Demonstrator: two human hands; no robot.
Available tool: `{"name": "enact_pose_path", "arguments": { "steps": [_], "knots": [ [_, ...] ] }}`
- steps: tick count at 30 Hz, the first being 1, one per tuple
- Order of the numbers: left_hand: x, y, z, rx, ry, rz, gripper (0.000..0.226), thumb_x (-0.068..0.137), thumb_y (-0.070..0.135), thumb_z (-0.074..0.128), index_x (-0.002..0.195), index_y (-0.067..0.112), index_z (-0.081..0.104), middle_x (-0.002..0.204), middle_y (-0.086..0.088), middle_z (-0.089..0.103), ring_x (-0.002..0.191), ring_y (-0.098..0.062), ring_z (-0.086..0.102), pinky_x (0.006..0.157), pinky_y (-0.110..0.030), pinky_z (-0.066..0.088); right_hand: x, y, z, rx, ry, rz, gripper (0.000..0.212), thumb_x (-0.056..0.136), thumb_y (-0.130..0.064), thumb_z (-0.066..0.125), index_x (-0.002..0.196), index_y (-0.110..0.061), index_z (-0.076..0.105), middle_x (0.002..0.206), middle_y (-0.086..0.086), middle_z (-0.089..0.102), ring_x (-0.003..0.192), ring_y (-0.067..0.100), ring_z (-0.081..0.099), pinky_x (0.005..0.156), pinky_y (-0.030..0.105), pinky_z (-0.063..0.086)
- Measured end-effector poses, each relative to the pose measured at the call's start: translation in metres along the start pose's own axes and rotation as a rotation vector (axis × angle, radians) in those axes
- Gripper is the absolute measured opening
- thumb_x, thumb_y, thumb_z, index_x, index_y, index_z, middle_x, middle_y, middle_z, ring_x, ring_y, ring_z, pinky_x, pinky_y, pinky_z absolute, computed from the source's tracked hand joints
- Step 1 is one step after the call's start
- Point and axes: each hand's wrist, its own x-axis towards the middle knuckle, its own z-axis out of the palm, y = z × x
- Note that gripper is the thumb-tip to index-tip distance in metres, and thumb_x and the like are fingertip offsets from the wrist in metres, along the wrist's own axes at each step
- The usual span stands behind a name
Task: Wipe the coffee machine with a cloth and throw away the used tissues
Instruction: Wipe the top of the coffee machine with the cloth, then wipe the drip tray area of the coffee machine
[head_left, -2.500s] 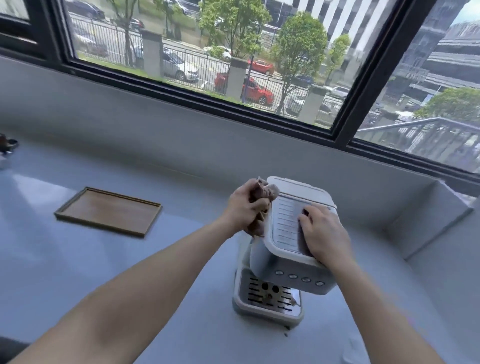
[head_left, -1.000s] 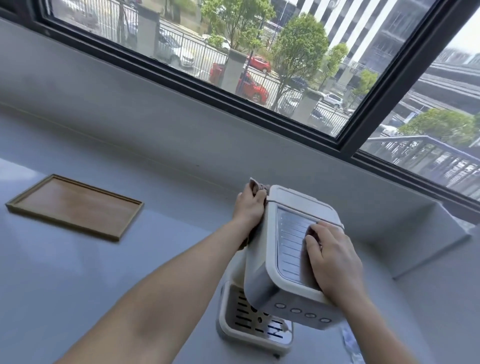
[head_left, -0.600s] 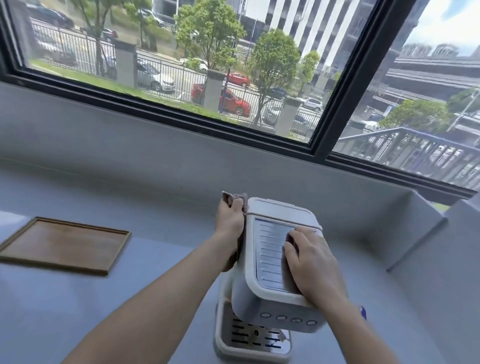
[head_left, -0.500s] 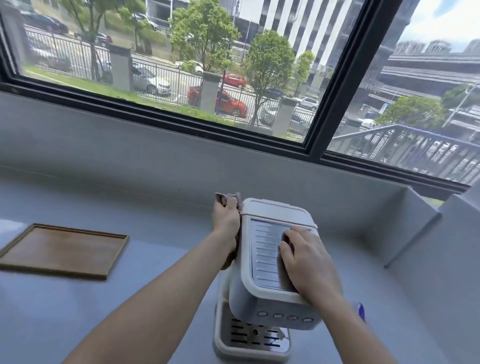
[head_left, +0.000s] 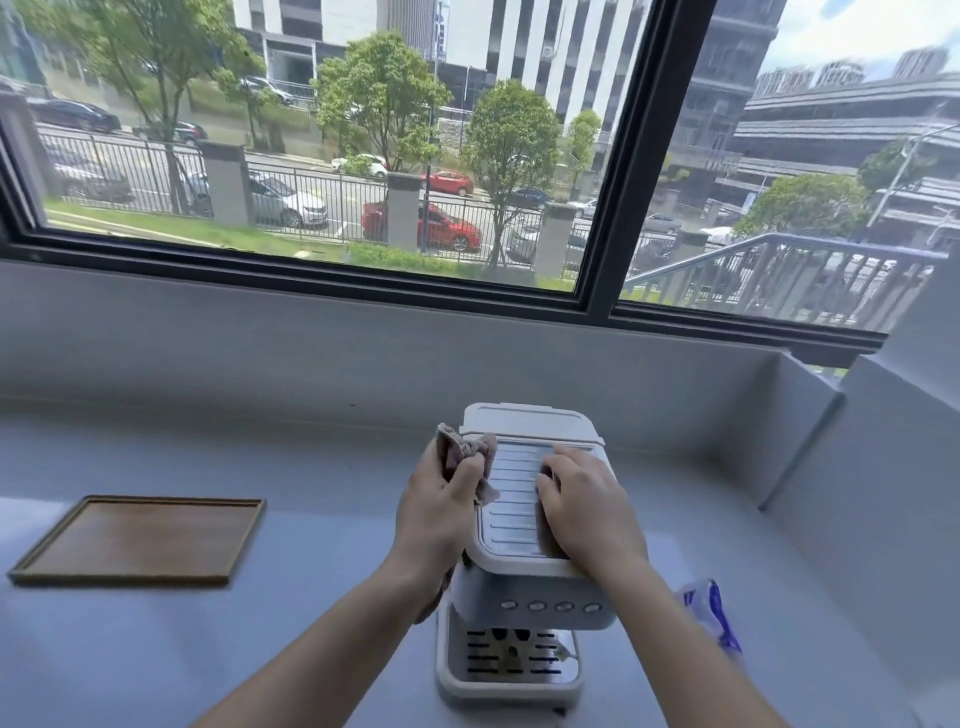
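A white coffee machine stands on the pale counter below me, with a ribbed metal top and a drip tray at its foot. My left hand grips a bunched brownish cloth against the machine's upper left edge. My right hand lies on the ribbed top and right side, steadying the machine; its fingers bend over the surface. A crumpled white and blue tissue pack or wrapper lies on the counter to the right of the machine, partly hidden by my right forearm.
A flat wooden tray lies on the counter to the left. A grey wall and a wide window run along the back. A raised ledge closes the counter on the right.
My left hand has slid the cloth from the machine's left side up onto its top left edge. The right hand stays on the top. The blue and white wrapper has come into view.
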Motion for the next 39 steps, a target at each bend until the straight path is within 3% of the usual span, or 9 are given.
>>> {"name": "enact_pose_path", "arguments": {
  "steps": [7, 10, 13, 16, 21, 26, 31, 36, 39],
  "knots": [
    [-0.016, 0.066, 0.038, -0.226, -0.191, 0.065, 0.016, 0.092, 0.014, 0.056, 0.082, 0.019, 0.068, 0.086, -0.011, 0.069, 0.071, -0.013, 0.070, 0.058, -0.022, 0.057, -0.021, -0.004, -0.040, 0.805, 0.284, -0.005, 0.020, 0.098, -0.020, 0.057, 0.113, -0.022, 0.069, 0.106, -0.004, 0.073, 0.097, 0.017, 0.068, 0.084, 0.047, 0.055],
    [-0.017, 0.076, 0.053, -0.412, -0.280, -0.137, 0.021, 0.097, 0.020, 0.052, 0.111, 0.007, 0.061, 0.098, -0.018, 0.064, 0.091, -0.037, 0.067, 0.088, -0.047, 0.057, -0.033, -0.001, -0.060, 1.169, 0.038, -0.050, 0.056, 0.090, -0.046, 0.063, 0.142, -0.042, 0.043, 0.136, -0.009, 0.056, 0.113, 0.015, 0.065, 0.083, 0.041, 0.059],
    [-0.021, 0.076, 0.061, -0.572, -0.469, -0.264, 0.040, 0.092, 0.031, 0.054, 0.121, 0.002, 0.057, 0.096, -0.017, 0.056, 0.088, -0.033, 0.056, 0.084, -0.044, 0.050, -0.037, 0.001, -0.064, 0.898, -0.134, -0.198, 0.092, 0.075, -0.039, 0.081, 0.147, -0.054, 0.025, 0.150, -0.019, 0.034, 0.131, -0.004, 0.044, 0.097, 0.014, 0.044],
    [-0.023, 0.068, 0.060, -0.463, -0.621, -0.216, 0.040, 0.093, 0.033, 0.045, 0.118, 0.006, 0.063, 0.090, -0.010, 0.061, 0.081, -0.021, 0.060, 0.077, -0.035, 0.053, -0.041, 0.005, -0.063, 0.824, 0.067, -0.155, 0.080, 0.073, -0.017, 0.085, 0.139, -0.041, 0.046, 0.139, -0.006, 0.050, 0.129, 0.005, 0.049, 0.104, 0.024, 0.044],
    [-0.012, 0.032, 0.043, 0.689, -0.432, 0.313, 0.036, 0.100, 0.033, 0.043, 0.131, 0.029, 0.059, 0.125, 0.003, 0.067, 0.118, -0.018, 0.058, 0.100, -0.036, 0.042, -0.052, 0.042, -0.059, 1.130, 0.258, 0.133, 0.043, 0.076, -0.006, 0.076, 0.113, -0.025, 0.065, 0.099, 0.010, 0.073, 0.089, 0.038, 0.071, 0.083, 0.047, 0.057],
    [-0.011, -0.018, 0.028, 1.167, -0.406, 0.710, 0.038, 0.097, 0.047, 0.039, 0.123, 0.029, 0.061, 0.127, 0.005, 0.058, 0.113, -0.019, 0.052, 0.098, -0.033, 0.036, -0.063, 0.060, -0.047, 0.850, 0.191, 0.168, 0.048, 0.076, -0.010, 0.074, 0.115, -0.036, 0.064, 0.111, -0.008, 0.071, 0.103, 0.020, 0.068, 0.091, 0.040, 0.053],
    [-0.011, -0.029, 0.027, 1.152, -0.275, 0.812, 0.036, 0.094, 0.045, 0.042, 0.114, 0.026, 0.064, 0.120, 0.003, 0.062, 0.109, -0.021, 0.057, 0.096, -0.036, 0.042, -0.083, 0.071, -0.029, 0.872, 0.337, 0.300, 0.035, 0.084, -0.013, 0.074, 0.108, -0.037, 0.062, 0.095, -0.022, 0.070, 0.084, -0.001, 0.066, 0.072, 0.015, 0.050],
    [-0.026, -0.043, 0.012, 0.940, -0.226, 0.818, 0.038, 0.097, 0.035, 0.041, 0.120, 0.016, 0.064, 0.130, -0.005, 0.061, 0.129, -0.027, 0.051, 0.109, -0.040, 0.039, -0.126, 0.085, 0.001, 1.093, 0.357, 0.635, 0.035, 0.082, -0.002, 0.065, 0.098, -0.033, 0.062, 0.076, 0.005, 0.062, 0.061, 0.019, 0.057, 0.054, 0.042, 0.051],
    [-0.045, -0.081, -0.020, 0.742, -0.081, 0.798, 0.041, 0.096, 0.030, 0.043, 0.132, 0.014, 0.053, 0.143, -0.010, 0.047, 0.138, -0.023, 0.039, 0.112, -0.028, 0.032, -0.164, 0.086, 0.026, 1.024, 0.268, 0.696, 0.041, 0.078, -0.002, 0.064, 0.101, -0.036, 0.063, 0.074, 0.004, 0.066, 0.056, 0.017, 0.058, 0.051, 0.037, 0.052]
  ]
}}
